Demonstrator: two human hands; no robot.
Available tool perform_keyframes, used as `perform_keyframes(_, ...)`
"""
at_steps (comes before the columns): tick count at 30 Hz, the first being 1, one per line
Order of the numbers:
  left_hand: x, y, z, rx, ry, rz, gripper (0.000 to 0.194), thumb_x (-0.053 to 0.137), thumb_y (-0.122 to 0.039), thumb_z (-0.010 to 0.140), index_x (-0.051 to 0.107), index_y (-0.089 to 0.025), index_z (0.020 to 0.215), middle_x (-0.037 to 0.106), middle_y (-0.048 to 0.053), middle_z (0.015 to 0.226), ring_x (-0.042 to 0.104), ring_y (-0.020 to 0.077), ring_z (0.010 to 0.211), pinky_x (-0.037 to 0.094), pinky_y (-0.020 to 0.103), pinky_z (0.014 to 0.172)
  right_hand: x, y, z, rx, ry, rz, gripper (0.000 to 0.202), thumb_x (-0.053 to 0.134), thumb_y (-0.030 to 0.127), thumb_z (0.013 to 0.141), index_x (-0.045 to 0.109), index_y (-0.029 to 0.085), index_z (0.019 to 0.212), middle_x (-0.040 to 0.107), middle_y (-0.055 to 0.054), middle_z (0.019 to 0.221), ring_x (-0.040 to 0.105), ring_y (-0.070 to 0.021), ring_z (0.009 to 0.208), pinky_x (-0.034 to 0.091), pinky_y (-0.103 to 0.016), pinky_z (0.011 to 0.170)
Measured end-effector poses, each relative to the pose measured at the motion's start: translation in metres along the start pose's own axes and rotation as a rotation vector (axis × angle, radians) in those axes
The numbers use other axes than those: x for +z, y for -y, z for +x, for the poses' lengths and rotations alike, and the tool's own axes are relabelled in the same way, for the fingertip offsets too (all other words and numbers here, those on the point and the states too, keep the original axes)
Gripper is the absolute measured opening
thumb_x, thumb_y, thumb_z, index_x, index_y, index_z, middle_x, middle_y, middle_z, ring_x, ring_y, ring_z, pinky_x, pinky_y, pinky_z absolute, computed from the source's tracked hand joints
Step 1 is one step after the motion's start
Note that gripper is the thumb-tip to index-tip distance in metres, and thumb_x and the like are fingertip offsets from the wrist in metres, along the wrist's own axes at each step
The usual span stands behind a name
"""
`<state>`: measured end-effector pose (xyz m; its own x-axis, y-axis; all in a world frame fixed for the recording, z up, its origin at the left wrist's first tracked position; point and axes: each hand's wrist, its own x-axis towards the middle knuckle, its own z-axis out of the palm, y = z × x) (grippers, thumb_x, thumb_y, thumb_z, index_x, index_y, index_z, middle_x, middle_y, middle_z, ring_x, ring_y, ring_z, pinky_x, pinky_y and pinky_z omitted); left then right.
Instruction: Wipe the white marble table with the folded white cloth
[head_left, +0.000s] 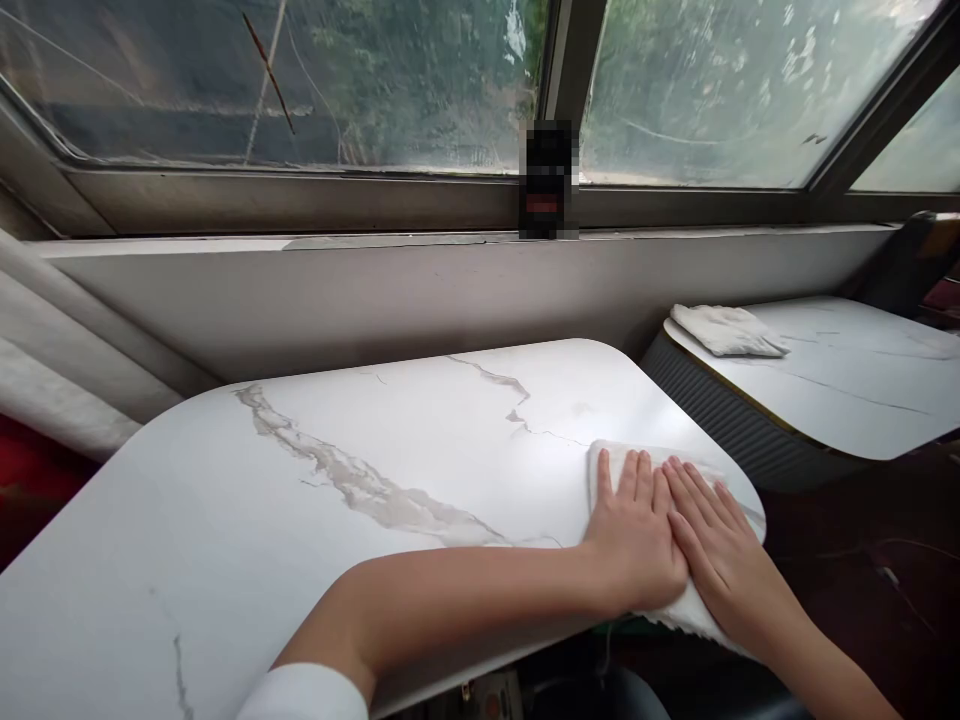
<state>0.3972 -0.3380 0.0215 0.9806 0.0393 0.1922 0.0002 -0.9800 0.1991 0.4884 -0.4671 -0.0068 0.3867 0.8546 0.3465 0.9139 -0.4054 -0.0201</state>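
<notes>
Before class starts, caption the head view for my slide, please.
Left hand and right hand flat on a white cloth, on a marble-patterned table below a window.

Daylight is entering through the windows, making glare on the desk; the lower right is lying dim.

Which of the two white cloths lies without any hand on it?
The far cloth, on the farther table at the right. No hand touches it, whereas the near cloth lies under the left hand and the right hand.
</notes>
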Motion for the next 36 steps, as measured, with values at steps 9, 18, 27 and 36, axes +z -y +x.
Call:
perform_keyframes(9,0.003,0.005,0.021,0.032,0.026,0.019,0.060,0.013,-0.033,0.094,0.018,-0.001,0.144,0.023,0.015,0.151,0.012,0.0276,0.140,0.007,0.054,0.112,0.005,-0.010,0.010,0.148,0.028,-0.028,0.053,0.015,0.029,0.096,0.015,0.020,0.148,0.035,-0.008,0.147,0.026,-0.0249,0.137,0.026,-0.056,0.107)
perform_keyframes(18,0.020,0.066,0.111,-0.169,-0.058,-0.030,0.058,0.015,-0.030,0.093,0.024,-0.002,0.143,0.026,0.013,0.150,0.017,0.0234,0.139,0.003,0.051,0.113,0.034,-0.067,0.127,0.119,0.153,0.037,0.056,0.010,0.035,0.096,0.031,0.014,0.143,0.033,-0.011,0.148,0.024,-0.0223,0.138,0.022,-0.053,0.109)
perform_keyframes(27,0.021,0.144,0.187,-0.335,-0.126,0.007,0.056,0.014,-0.027,0.093,0.030,-0.005,0.142,0.031,0.009,0.148,0.022,0.0196,0.138,0.005,0.048,0.114,0.069,-0.100,0.243,0.030,0.173,0.164,0.057,0.009,0.041,0.096,0.033,0.017,0.142,0.035,-0.009,0.147,0.025,-0.0236,0.137,0.017,-0.054,0.110)
perform_keyframes(36,0.024,0.150,0.201,-0.367,-0.142,0.040,0.055,0.014,-0.027,0.093,0.032,-0.007,0.141,0.032,0.010,0.148,0.022,0.0203,0.138,0.005,0.047,0.114,0.074,-0.109,0.256,0.059,0.163,0.194,0.059,0.011,0.045,0.095,0.036,0.017,0.141,0.034,-0.008,0.148,0.025,-0.0219,0.138,0.018,-0.048,0.112)
